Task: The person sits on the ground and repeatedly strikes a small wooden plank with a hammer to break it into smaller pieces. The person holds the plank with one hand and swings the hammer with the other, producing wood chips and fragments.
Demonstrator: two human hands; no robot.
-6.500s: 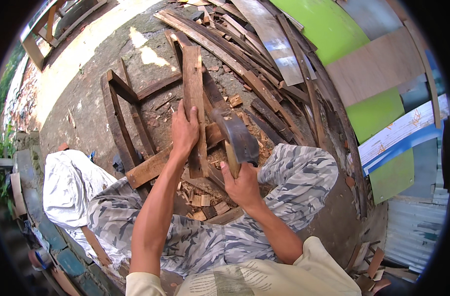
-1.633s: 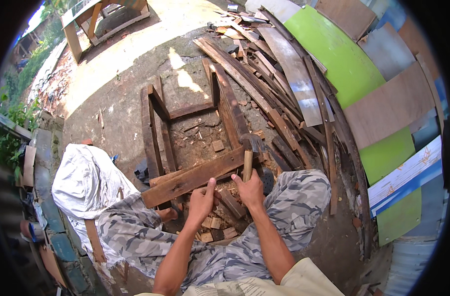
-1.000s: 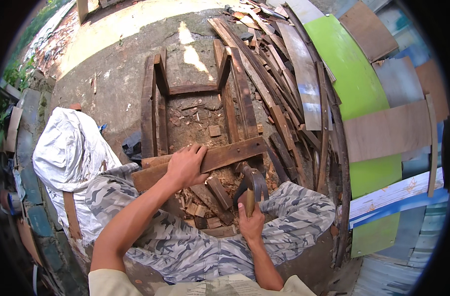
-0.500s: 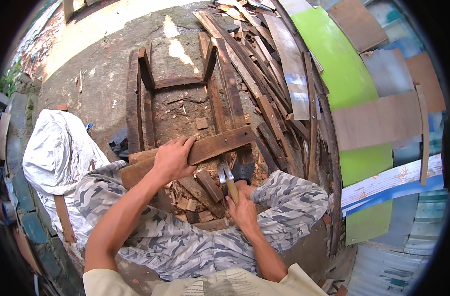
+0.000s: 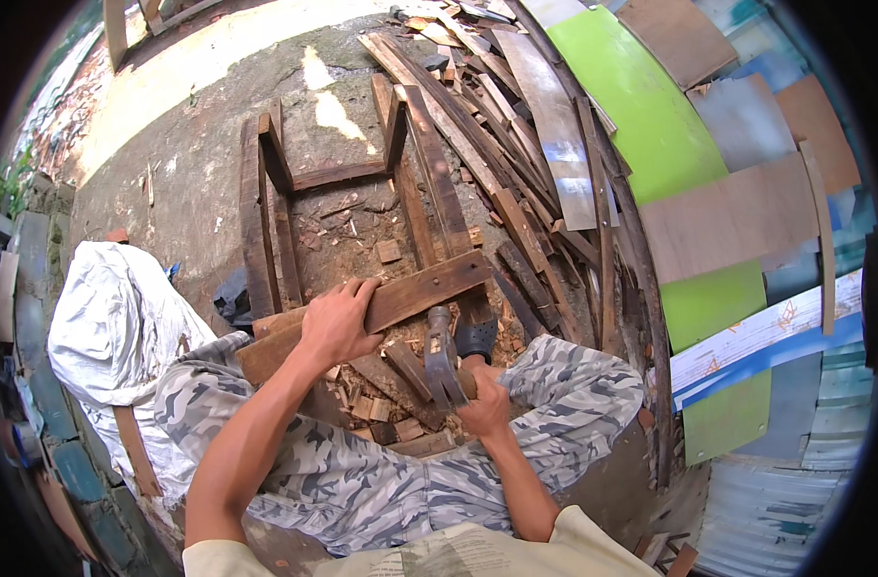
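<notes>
Firmly, left hand (image 5: 335, 322) grips plank (image 5: 415, 293), right hand (image 5: 484, 404) hammer (image 5: 441, 358)

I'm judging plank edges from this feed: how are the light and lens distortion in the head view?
Head view: daylight, with bright sun patches on the ground at top; left hand on the plank and right hand with the hammer sit in even shade, sharp; straight boards bow near the dark round rim.

Bright daylight, sunlit patch of ground (image 5: 218, 58) washed out far beyond the hands, soft shade around them, edges bent and blackened by fisheye
</notes>
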